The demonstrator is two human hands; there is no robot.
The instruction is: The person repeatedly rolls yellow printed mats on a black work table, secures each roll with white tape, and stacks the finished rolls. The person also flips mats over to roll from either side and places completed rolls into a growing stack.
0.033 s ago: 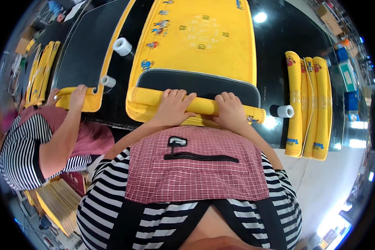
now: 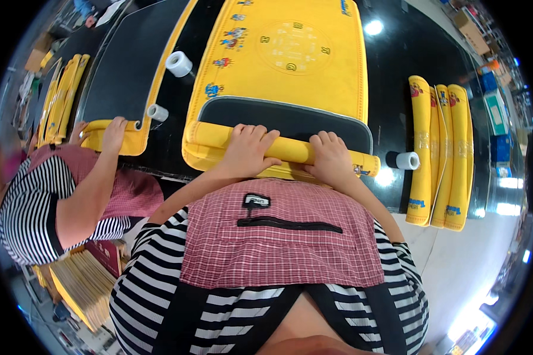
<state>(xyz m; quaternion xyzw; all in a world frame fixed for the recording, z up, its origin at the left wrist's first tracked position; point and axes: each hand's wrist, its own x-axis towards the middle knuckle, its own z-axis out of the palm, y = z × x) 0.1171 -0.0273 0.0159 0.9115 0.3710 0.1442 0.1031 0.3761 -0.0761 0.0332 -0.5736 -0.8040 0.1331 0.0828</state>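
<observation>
A yellow mat with a black underside (image 2: pixel 284 113) lies on a stack of printed yellow mats (image 2: pixel 314 77) in front of me. Its near end is curled into a yellow roll (image 2: pixel 293 149) lying across the stack. My left hand (image 2: pixel 250 149) is closed over the middle of this roll, thumb on the near side. Farther right, my right hand (image 2: pixel 330 157) grips the same roll, its fingers over the top. The roll's right end sticks out past my right hand, showing a small printed figure.
Rolled yellow mats (image 2: pixel 420 148), bound with clear tape, lie at right on the black table (image 2: pixel 391 71). White tape rolls (image 2: pixel 407 160) stand nearby and at left (image 2: pixel 179 64). At far left a co-worker's hand (image 2: pixel 114 135) holds another mat's curled edge. Bundled stacks (image 2: pixel 80 284) stand lower left.
</observation>
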